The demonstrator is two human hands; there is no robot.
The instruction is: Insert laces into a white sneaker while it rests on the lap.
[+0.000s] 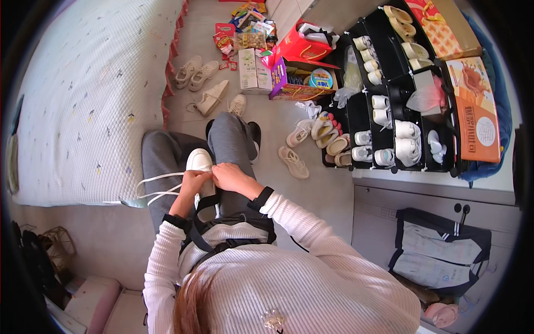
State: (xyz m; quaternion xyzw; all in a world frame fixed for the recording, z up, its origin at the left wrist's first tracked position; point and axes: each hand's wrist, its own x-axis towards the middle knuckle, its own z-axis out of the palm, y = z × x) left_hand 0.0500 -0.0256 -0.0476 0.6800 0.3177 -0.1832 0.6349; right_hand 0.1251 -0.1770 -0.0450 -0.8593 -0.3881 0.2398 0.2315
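Note:
A white sneaker (199, 160) rests on my lap between the grey trouser legs, toe pointing away from me. My left hand (194, 184) grips it at the lacing on the left side. From beside that hand a long white shoelace (160, 180) trails out in loose loops over my left thigh. On the other side, my right hand (229, 177) pinches at the upper edge near the eyelets, its fingertips close to those of the left. Exactly what lies between the fingertips is hidden. The heel part is partly covered by my hands and a black strap (205, 202).
A bed (91, 104) stands at the left. Several loose shoes (212, 98) lie on the floor ahead; more sit beside a black shoe rack (377, 50) at the right. Snack packets (250, 25), a white-green carton (254, 71) and gift boxes (300, 83) stand farther off.

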